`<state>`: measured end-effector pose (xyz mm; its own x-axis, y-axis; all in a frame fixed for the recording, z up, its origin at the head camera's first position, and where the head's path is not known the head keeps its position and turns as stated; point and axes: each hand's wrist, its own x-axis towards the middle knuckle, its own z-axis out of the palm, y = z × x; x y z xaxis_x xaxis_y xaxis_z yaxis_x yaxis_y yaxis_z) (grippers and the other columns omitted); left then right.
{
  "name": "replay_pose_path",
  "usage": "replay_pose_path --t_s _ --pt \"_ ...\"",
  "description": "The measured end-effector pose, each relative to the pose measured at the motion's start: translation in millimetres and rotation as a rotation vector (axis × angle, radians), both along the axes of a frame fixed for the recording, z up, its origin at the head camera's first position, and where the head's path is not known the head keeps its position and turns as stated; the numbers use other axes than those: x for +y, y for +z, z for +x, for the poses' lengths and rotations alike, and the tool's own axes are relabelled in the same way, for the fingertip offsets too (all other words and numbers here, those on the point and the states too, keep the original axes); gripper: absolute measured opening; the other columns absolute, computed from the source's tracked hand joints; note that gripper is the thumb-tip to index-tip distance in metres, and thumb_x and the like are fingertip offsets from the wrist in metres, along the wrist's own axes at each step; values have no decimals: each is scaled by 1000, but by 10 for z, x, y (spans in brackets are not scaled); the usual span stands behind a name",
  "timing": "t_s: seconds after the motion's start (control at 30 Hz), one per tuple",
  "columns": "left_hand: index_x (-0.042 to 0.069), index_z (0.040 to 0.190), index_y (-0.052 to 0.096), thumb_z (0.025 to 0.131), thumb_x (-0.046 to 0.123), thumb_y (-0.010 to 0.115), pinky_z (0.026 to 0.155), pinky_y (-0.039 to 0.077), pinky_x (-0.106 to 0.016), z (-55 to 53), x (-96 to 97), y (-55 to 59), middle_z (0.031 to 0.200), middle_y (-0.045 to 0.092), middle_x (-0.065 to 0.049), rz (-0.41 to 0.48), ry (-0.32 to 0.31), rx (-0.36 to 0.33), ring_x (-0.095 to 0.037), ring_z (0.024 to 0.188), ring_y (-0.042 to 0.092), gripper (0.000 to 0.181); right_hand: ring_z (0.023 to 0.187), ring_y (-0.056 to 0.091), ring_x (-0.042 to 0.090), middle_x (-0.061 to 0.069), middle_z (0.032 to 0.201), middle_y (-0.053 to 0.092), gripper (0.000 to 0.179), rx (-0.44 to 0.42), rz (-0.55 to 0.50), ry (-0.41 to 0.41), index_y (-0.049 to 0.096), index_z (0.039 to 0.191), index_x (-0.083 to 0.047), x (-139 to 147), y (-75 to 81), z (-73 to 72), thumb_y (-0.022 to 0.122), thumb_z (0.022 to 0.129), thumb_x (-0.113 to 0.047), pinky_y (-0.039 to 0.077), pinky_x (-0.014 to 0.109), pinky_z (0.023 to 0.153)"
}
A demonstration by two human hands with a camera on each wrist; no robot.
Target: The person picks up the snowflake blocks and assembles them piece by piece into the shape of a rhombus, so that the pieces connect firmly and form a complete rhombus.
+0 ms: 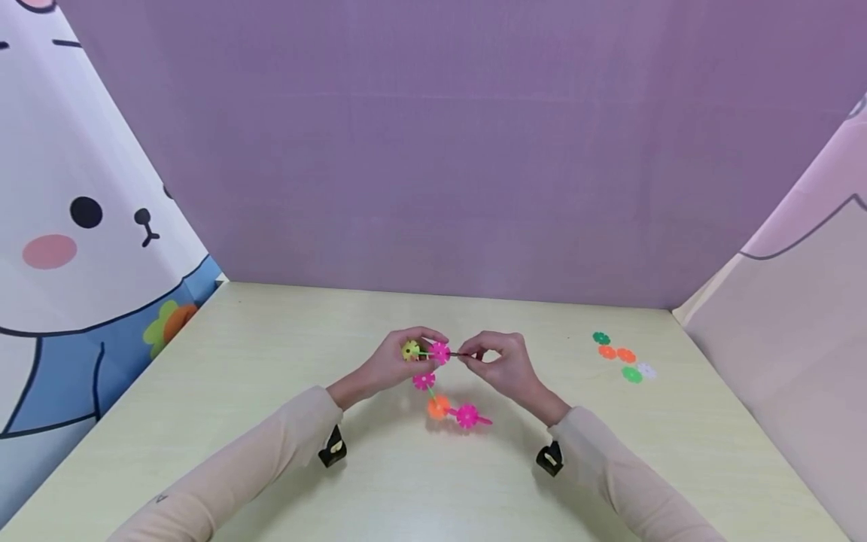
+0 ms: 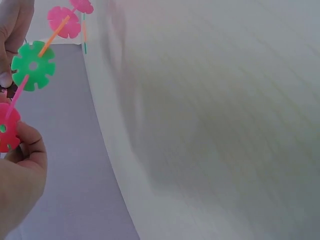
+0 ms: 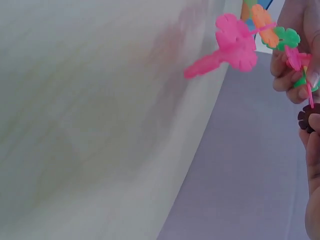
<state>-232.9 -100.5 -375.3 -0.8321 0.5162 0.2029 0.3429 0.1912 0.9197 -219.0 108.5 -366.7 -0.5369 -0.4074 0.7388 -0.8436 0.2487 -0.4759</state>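
My left hand point(image 1: 386, 363) grips a chain of notched plastic interlocking discs by a pink disc point(image 1: 439, 353). A yellow-green disc point(image 1: 410, 350) shows by its palm. From that hand the chain hangs low over the table, through another pink disc point(image 1: 424, 381) and an orange disc point(image 1: 439, 407) to a pink disc point(image 1: 467, 415) with one more set edge-on at its end. My right hand point(image 1: 506, 365) pinches a dark brown disc point(image 3: 305, 119) between thumb and forefinger. The brown disc is edge-on in the head view, its edge right at the pink disc. In the left wrist view a green disc point(image 2: 33, 66) belongs to the chain.
Loose discs lie at the table's right: a dark green disc point(image 1: 601, 338), orange discs point(image 1: 626, 354), a light green disc point(image 1: 632, 374) and a white disc point(image 1: 647, 370). A purple partition point(image 1: 447, 188) closes the table's point(image 1: 305, 316) back; printed cloth point(image 1: 108, 226) hangs at the left.
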Motion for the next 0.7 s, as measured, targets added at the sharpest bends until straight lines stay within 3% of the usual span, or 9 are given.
replay_pose_path --t_s 0.53,0.7 --pt "4 113 60 82 3 64 69 52 -26 -2 -36 20 100 63 -15 -31 -10 -38 -14 87 58 31 57 61 24 17 69 66 18 -2 5 47 67 73 6 -29 -9 -30 67 65 21 53 30 54" --pt "2 114 59 82 4 64 68 52 -26 -65 -39 -73 96 63 -14 -25 -11 -46 -13 83 59 32 57 61 23 16 68 66 18 19 12 47 67 73 5 -48 -4 -26 67 65 21 52 29 53"
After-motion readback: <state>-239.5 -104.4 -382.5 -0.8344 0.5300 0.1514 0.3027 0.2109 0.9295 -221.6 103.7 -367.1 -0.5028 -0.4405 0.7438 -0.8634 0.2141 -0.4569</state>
